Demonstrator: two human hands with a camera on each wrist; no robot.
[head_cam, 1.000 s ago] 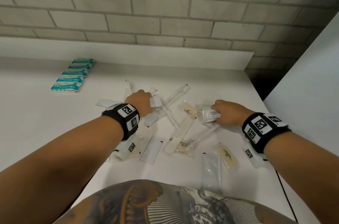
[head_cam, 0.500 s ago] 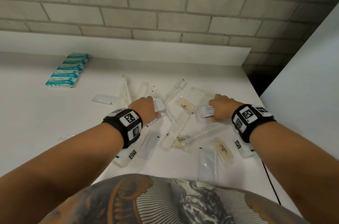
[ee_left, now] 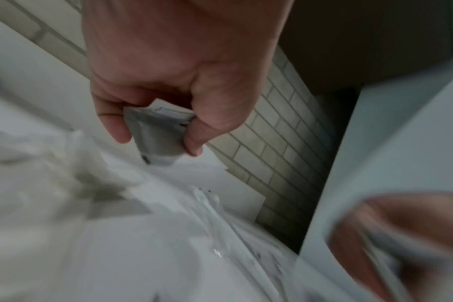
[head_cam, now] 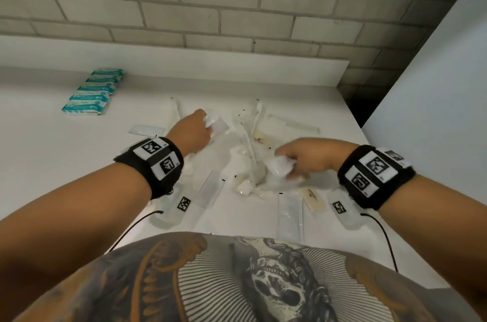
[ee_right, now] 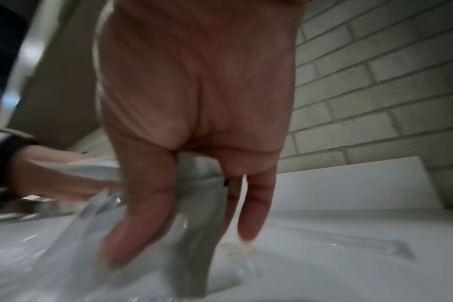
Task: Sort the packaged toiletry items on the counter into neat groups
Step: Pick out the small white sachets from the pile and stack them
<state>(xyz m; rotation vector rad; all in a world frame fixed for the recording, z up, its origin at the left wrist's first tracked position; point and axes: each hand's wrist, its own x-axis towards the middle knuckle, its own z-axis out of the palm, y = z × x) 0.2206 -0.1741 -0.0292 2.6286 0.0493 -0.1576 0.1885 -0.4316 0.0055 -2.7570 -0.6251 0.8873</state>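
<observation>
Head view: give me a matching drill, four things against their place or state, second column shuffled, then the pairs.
Things:
1. row of teal-and-white packets
2. left hand
3. right hand
4. long clear flat sachet

Places or states:
A. grips a crinkled clear wrapper over the middle pile
B. lies at the counter's near edge
C. far left, by the back ledge
D. pinches a small white packet

Pairs: 1-C, 2-D, 3-A, 4-B

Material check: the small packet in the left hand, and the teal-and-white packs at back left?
Small grey-white packet pinched by left hand: looks like matte plastic film; flat sealed edge. Teal-and-white packs: probably glossy printed plastic wrap, though too small to be sure.
</observation>
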